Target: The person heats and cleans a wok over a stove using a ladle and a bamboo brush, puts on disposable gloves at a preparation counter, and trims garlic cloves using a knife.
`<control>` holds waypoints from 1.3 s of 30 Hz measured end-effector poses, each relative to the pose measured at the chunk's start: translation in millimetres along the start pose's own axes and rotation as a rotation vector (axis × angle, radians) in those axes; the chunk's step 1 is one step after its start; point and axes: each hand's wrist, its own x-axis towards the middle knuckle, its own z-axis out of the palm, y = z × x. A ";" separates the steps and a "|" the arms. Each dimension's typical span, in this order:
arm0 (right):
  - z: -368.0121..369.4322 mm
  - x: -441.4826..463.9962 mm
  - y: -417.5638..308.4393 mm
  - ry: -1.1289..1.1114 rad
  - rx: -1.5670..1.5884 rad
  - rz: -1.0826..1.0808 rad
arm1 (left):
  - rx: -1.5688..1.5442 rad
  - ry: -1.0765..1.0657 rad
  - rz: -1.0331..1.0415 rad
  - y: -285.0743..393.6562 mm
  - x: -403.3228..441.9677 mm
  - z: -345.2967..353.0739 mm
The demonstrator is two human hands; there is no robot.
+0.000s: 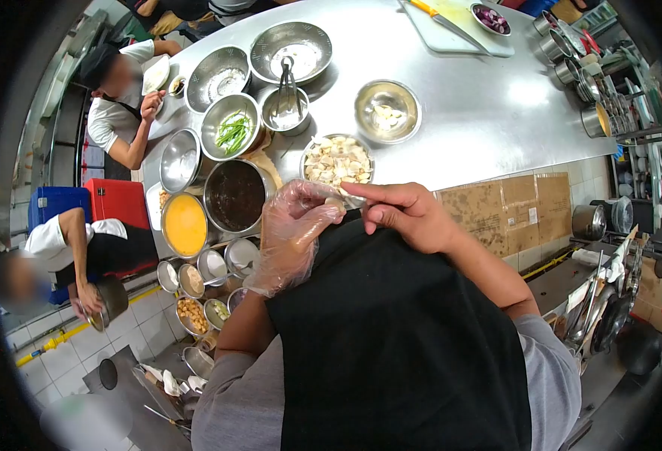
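My left hand (299, 222), in a clear plastic glove, has its fingers curled around a small pale piece (334, 203), perhaps a garlic clove. My bare right hand (406, 214) meets it in front of my black apron, index finger stretched towards the left fingertips and thumb bent beneath. What lies between the right fingers is too small to make out. Just beyond both hands stands a metal bowl full of pale unpeeled-looking cloves (337, 160). Farther back, a steel bowl (388, 111) holds a few smooth pale cloves (389, 116).
Left on the steel table (466, 113) are bowls with green vegetables (233, 133), dark liquid (235, 196) and yellow liquid (184, 225). Tongs (287, 83) stand in a pot. A knife (451, 28) lies on a cutting board (432, 37). Two people (120, 105) are at the left.
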 end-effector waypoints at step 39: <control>-84.8 -51.1 104.1 0.701 1.108 0.304 | 0.791 0.246 0.075 -83.3 131.4 -75.3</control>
